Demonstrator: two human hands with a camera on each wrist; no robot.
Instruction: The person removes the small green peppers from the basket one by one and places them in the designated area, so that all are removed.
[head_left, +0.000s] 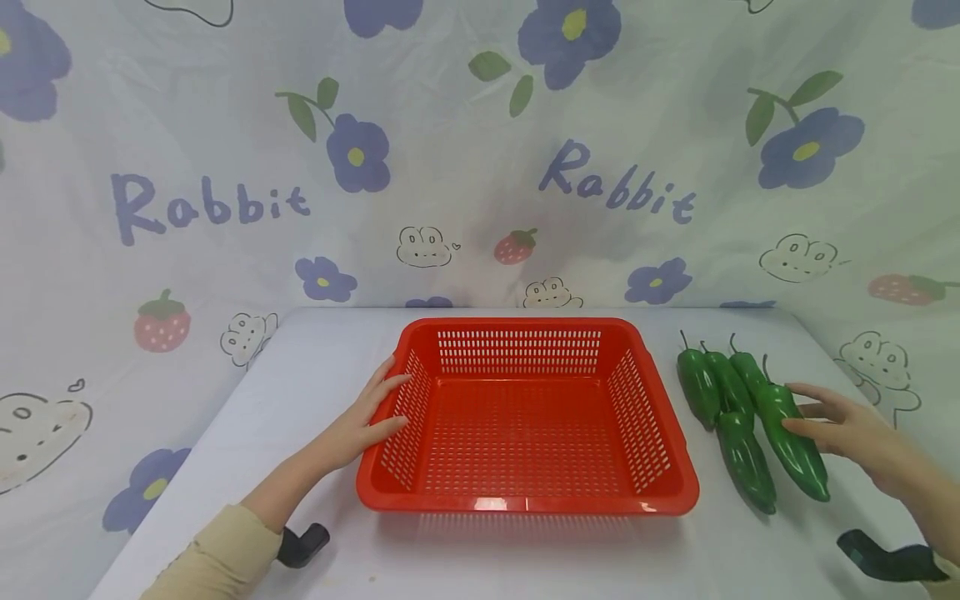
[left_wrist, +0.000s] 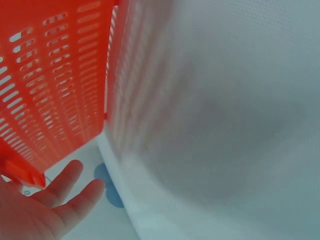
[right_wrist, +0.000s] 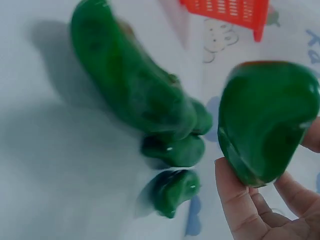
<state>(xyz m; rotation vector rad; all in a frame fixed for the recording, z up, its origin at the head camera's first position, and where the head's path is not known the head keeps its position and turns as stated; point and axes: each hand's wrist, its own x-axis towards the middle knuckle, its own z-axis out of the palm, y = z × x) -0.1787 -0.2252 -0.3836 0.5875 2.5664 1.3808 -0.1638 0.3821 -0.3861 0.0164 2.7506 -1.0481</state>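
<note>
A red plastic basket [head_left: 525, 504] with slotted walls stands in the middle of the table. My left hand [head_left: 360, 421] rests on its left rim, thumb and index finger lying straight over the edge. In the left wrist view, two fingers [left_wrist: 82, 202] extend outside the basket wall [left_wrist: 65, 90]. At the right, my right hand [head_left: 847, 429] holds a glossy green pepper [head_left: 791, 437] between thumb and fingers. The right wrist view shows this pepper [right_wrist: 270, 120] end-on, raised beside the others. Several more green peppers [head_left: 697, 387] lie close together between it and the basket.
The white table [head_left: 300, 367] meets a hanging cloth [head_left: 465, 183] printed with flowers, rabbits and strawberries at the back. Black curved pieces [head_left: 303, 546] sit near both wrists. A narrow strip of tabletop separates the peppers from the basket's right side.
</note>
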